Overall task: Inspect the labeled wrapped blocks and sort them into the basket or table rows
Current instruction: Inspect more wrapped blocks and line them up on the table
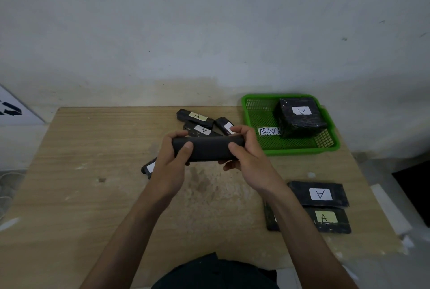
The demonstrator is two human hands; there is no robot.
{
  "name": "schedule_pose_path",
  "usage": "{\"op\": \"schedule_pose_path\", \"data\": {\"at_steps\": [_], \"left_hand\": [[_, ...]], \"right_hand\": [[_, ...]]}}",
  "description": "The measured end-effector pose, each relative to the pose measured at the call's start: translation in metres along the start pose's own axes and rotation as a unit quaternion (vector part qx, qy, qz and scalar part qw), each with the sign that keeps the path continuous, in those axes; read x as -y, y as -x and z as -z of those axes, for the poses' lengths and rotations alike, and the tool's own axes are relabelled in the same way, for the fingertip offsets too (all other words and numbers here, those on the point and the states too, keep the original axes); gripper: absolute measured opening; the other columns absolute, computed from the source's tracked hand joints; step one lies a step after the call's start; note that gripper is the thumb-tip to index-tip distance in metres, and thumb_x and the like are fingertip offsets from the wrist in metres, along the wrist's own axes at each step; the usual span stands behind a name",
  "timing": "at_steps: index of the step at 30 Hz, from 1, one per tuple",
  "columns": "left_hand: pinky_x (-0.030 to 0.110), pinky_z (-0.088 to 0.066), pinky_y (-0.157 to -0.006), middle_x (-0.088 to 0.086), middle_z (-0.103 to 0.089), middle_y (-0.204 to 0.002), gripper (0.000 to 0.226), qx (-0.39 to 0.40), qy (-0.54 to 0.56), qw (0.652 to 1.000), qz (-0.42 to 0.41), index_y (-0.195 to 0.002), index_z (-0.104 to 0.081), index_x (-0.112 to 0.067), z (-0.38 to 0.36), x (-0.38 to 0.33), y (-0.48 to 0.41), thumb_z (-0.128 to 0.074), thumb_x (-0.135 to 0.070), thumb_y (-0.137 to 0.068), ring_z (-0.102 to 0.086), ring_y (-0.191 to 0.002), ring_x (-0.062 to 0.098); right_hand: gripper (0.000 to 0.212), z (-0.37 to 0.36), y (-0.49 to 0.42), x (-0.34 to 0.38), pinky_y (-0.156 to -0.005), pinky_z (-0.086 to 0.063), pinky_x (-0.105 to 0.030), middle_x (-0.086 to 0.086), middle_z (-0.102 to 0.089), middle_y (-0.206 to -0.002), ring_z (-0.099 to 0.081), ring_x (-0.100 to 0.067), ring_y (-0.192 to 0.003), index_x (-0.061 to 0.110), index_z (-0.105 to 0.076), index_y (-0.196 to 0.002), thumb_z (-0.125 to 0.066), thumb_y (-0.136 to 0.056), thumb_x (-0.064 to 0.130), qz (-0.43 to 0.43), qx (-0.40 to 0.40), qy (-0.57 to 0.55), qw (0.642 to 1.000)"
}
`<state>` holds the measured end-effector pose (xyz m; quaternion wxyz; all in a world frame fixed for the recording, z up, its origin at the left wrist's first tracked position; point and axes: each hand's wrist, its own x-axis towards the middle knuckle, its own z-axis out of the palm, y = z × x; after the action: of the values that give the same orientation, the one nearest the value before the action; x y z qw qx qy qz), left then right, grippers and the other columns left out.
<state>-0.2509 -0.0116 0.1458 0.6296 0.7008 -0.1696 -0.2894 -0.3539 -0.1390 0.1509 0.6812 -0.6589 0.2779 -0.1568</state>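
Note:
I hold a black wrapped block [208, 149] above the middle of the wooden table [93, 172], its plain dark side toward me and no label showing. My left hand [169, 167] grips its left end and my right hand [246, 160] grips its right end. Behind it lie three black blocks with "A" labels [197, 116], in a loose pile. Another block [149, 168] peeks out from under my left hand. The green basket [256, 116] at the back right holds a stack of blocks [300, 114] with an "A" label on top.
A white "ABNO…" tag [270, 131] sits inside the basket. Two labeled blocks [320, 194] [325, 218] lie in a row at the right front, with a third partly hidden by my right forearm. A wall stands right behind the table.

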Motion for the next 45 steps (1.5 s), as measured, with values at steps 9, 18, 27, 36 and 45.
{"op": "schedule_pose_path", "data": {"at_steps": [9,18,27,36,45], "left_hand": [[0.044,-0.045,-0.097,-0.003,-0.05,-0.106,0.023,0.004,0.064,0.998,-0.018,-0.104,-0.053,-0.035,0.002,0.008,0.002,-0.052,-0.014,-0.094,-0.052,-0.104,0.022],[0.036,-0.043,-0.096,0.001,-0.055,-0.106,0.036,0.008,0.149,0.989,0.014,-0.111,-0.057,-0.029,0.003,0.015,0.0,-0.06,-0.016,-0.077,-0.054,-0.102,0.018],[0.018,-0.044,-0.067,-0.004,-0.053,-0.085,0.015,-0.133,0.099,0.985,0.038,-0.089,-0.052,-0.022,-0.03,0.012,0.002,-0.062,-0.011,-0.087,-0.053,-0.077,0.007],[0.001,-0.04,-0.059,-0.009,-0.051,-0.086,0.008,-0.137,0.078,0.988,0.003,-0.1,-0.051,-0.016,-0.031,0.011,0.005,-0.052,-0.012,-0.094,-0.053,-0.073,-0.006],[0.025,-0.038,-0.068,-0.008,-0.053,-0.081,0.033,-0.164,0.098,0.981,-0.027,-0.081,-0.058,-0.023,-0.027,0.008,-0.003,-0.033,-0.009,-0.098,-0.048,-0.074,0.003]], "right_hand": [[0.033,0.008,0.0,-0.004,-0.055,-0.052,-0.024,-0.002,-0.05,-0.103,-0.061,-0.015,-0.072,0.025,-0.036,-0.104,-0.039,-0.096,-0.007,0.023,0.01,-0.05,0.998],[0.03,0.001,-0.003,-0.017,-0.09,-0.052,-0.039,-0.001,-0.06,-0.104,-0.059,-0.016,-0.097,0.022,-0.054,-0.102,-0.062,-0.084,0.0,-0.041,-0.009,-0.104,0.994],[0.026,-0.036,-0.003,-0.02,-0.071,-0.048,-0.026,0.002,-0.055,-0.084,-0.053,-0.012,-0.078,0.016,-0.051,-0.082,-0.077,-0.075,0.017,0.044,-0.228,0.037,0.972],[0.022,-0.027,-0.003,-0.016,-0.072,-0.044,-0.02,0.006,-0.05,-0.085,-0.051,-0.006,-0.077,0.02,-0.046,-0.086,-0.067,-0.086,0.013,0.047,-0.175,0.029,0.983],[0.021,-0.022,-0.004,-0.007,-0.066,-0.036,-0.009,0.01,-0.043,-0.083,-0.042,0.008,-0.069,0.023,-0.041,-0.085,-0.046,-0.097,0.006,0.101,-0.159,0.044,0.981]]}}
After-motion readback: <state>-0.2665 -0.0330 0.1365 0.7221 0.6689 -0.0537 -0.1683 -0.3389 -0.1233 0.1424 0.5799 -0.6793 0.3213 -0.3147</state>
